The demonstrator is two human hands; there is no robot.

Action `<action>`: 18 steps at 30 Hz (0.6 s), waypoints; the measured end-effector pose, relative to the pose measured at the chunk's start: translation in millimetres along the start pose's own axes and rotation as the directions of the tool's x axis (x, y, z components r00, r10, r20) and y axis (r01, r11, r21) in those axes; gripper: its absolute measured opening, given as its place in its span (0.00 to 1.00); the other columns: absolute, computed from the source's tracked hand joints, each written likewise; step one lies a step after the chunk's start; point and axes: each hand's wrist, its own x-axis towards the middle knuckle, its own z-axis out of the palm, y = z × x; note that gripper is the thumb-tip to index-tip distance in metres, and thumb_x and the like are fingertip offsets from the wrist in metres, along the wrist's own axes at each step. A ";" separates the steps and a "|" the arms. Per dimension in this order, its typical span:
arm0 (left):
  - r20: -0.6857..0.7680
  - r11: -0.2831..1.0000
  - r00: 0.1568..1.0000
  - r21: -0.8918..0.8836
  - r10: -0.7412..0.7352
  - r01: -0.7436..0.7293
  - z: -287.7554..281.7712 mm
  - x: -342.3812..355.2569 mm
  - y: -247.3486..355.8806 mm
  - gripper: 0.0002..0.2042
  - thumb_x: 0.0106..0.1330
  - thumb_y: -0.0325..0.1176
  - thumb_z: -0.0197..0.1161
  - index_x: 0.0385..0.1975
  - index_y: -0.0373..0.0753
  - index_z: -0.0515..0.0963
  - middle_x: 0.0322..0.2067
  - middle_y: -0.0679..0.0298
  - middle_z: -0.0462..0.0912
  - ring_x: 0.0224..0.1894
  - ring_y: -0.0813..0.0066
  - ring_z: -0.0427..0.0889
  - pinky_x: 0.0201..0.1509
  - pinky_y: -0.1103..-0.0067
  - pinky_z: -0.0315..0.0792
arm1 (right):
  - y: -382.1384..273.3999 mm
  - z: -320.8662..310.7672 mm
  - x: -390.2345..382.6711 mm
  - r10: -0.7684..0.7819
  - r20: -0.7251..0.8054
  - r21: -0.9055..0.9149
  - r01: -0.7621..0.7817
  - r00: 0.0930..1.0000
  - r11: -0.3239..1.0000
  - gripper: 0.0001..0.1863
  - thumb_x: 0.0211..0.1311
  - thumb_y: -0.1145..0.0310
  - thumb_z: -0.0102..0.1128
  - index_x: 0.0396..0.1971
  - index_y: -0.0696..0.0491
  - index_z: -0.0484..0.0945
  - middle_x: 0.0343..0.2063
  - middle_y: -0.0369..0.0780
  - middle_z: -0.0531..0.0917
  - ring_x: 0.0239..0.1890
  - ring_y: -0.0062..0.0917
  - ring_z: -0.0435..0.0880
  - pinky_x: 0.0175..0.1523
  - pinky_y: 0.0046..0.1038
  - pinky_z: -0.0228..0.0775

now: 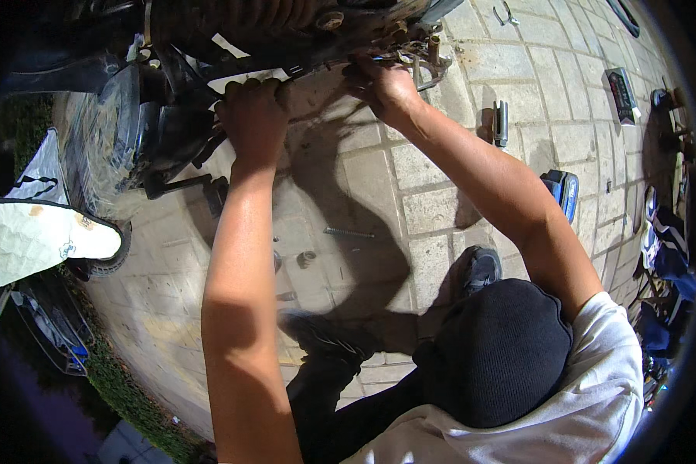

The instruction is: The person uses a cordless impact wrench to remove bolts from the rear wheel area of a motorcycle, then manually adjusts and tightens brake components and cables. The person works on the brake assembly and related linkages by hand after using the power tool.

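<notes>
- White bag (35,240): crumpled, at far left on the paving's edge.
- Motorcycle underside (209,46): dark, greasy frame with a rusty coiled spring above, spanning the upper left; raised over the stone paving (433,209).
- Left hand (253,116): clenched, gripping a dark frame part under the machine.
- Long bolt (348,232): lying flat on the paving between the forearms, near a small nut (306,257).
- Right hand (385,85): fingers curled at a rusty metal bracket (421,58); whether it grips it cannot be told.
- Wrench (501,122): on the paving, right of the right forearm.
- Blue-black battery pack (562,189): just beyond the right elbow.
- Flat box (621,94): far right.
</notes>
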 end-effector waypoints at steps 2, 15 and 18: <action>-0.032 0.998 0.999 -0.055 -0.004 0.002 2.4 1.0 -1.2 0.09 0.56 0.42 0.61 0.32 0.49 0.83 0.32 0.67 0.81 0.42 0.61 0.74 0.42 0.59 0.66 | -3.6 1.1 -3.5 -0.071 0.059 0.069 0.067 0.996 0.995 0.09 0.66 0.68 0.52 0.44 0.52 0.73 0.31 0.37 0.78 0.34 0.26 0.79 0.38 0.30 0.77; -0.204 0.992 0.972 -0.080 -0.114 0.099 25.6 7.3 2.7 0.12 0.58 0.40 0.61 0.41 0.50 0.78 0.40 0.67 0.79 0.45 0.63 0.74 0.46 0.59 0.60 | 33.2 -44.6 68.3 -0.446 0.511 -0.587 0.678 0.735 0.443 0.15 0.70 0.61 0.44 0.50 0.50 0.72 0.42 0.42 0.79 0.38 0.32 0.79 0.46 0.41 0.75; -0.301 0.966 0.948 -0.257 -0.106 0.026 15.1 -9.4 8.4 0.12 0.59 0.40 0.61 0.41 0.45 0.77 0.40 0.62 0.79 0.46 0.60 0.74 0.47 0.59 0.61 | 17.8 -52.0 38.1 0.019 0.183 0.088 -0.036 0.983 0.996 0.16 0.69 0.60 0.46 0.51 0.50 0.72 0.43 0.42 0.78 0.39 0.29 0.79 0.47 0.39 0.74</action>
